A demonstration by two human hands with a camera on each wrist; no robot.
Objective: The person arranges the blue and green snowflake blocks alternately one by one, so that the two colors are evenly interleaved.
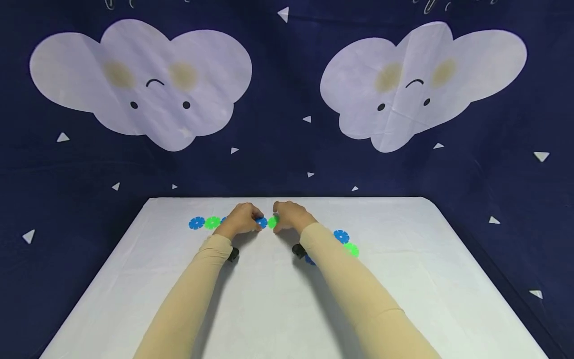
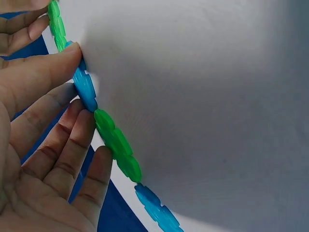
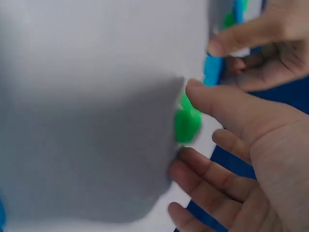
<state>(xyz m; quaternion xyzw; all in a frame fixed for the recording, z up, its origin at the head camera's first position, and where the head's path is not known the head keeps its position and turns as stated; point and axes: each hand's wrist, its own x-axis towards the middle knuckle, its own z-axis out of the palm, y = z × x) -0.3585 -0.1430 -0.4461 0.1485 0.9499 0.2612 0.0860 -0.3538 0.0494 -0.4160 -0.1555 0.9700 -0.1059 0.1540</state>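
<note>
My left hand [image 1: 242, 219] grips a blue notched plastic disc [image 2: 85, 87] between thumb and fingers. It is at the right end of a row whose far-left pieces are a blue disc [image 1: 196, 223] and a green disc [image 1: 213, 223]; part of the row hides behind the hand. In the left wrist view, a green disc [image 2: 117, 145] touches the fingertips. Just right of the gripped blue disc, my right hand [image 1: 290, 217] holds another green disc [image 3: 187, 124], thumb and fingers at opposite edges. The two held discs meet or nearly meet; the exact join cannot be told.
Right of the right forearm lie a blue disc [image 1: 341, 236] and a green disc [image 1: 352, 250]; another blue disc [image 1: 310, 260] is partly covered by that sleeve. The white table [image 1: 278, 309] ends just behind the hands, against a dark blue cloth [image 1: 287, 164] with clouds.
</note>
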